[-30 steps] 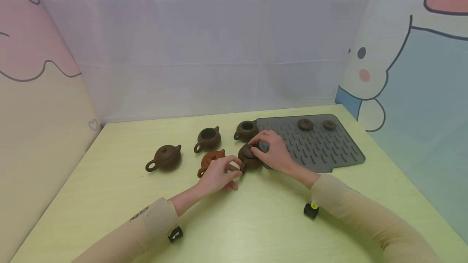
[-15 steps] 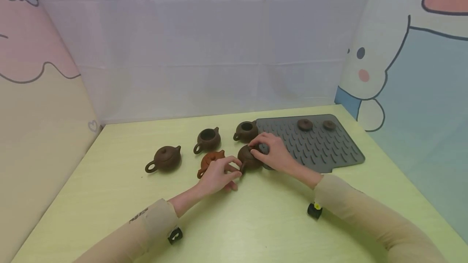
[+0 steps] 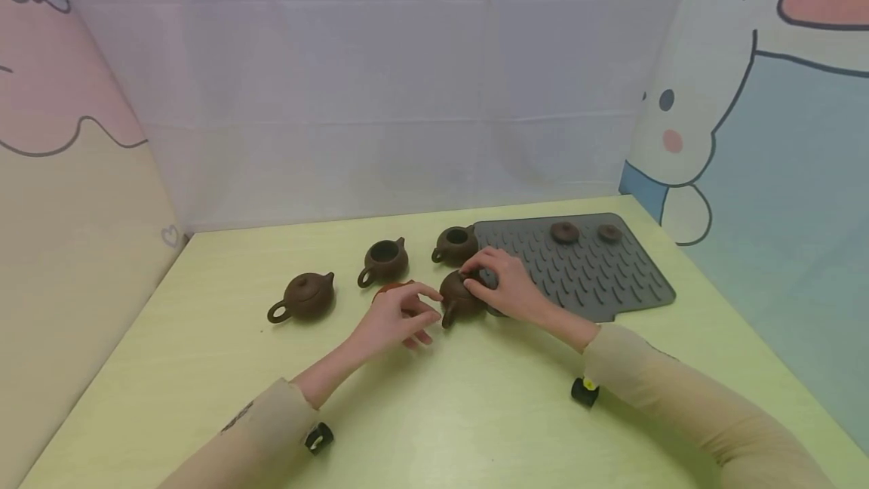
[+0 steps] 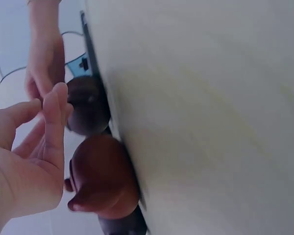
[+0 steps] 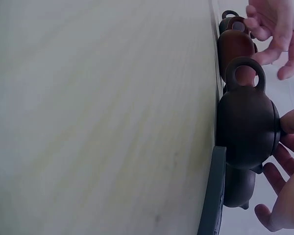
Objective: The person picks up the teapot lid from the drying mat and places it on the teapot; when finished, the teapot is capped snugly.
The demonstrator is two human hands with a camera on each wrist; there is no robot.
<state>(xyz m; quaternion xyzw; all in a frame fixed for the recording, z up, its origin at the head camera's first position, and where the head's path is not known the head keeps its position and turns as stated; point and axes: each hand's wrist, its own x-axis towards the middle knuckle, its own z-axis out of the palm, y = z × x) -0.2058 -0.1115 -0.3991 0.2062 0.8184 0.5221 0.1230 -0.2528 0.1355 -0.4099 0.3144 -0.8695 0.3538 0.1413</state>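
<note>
A dark brown teapot (image 3: pixel 459 299) stands at the mat's left edge, its loop handle toward me. My right hand (image 3: pixel 505 285) pinches the knob of its lid, which sits on the pot's mouth (image 5: pixel 276 128). My left hand (image 3: pixel 390 319) hovers just left of that handle, fingers loosely bent and holding nothing, apart from the pot in the right wrist view. Behind and below the left hand is a reddish-brown teapot (image 4: pixel 105 176), mostly covered by it in the head view.
A lidded dark teapot (image 3: pixel 308 297) stands at the left. Two lidless pots, one (image 3: pixel 385 260) in the middle and another (image 3: pixel 456 245) by the mat, stand behind. On the grey ridged mat (image 3: pixel 577 278) lie two loose lids, one larger (image 3: pixel 565 232) and one smaller (image 3: pixel 609 233).
My left hand has let go of the dark teapot's handle and moved slightly left, covering more of the reddish pot. The right hand stays at the lid's knob.
</note>
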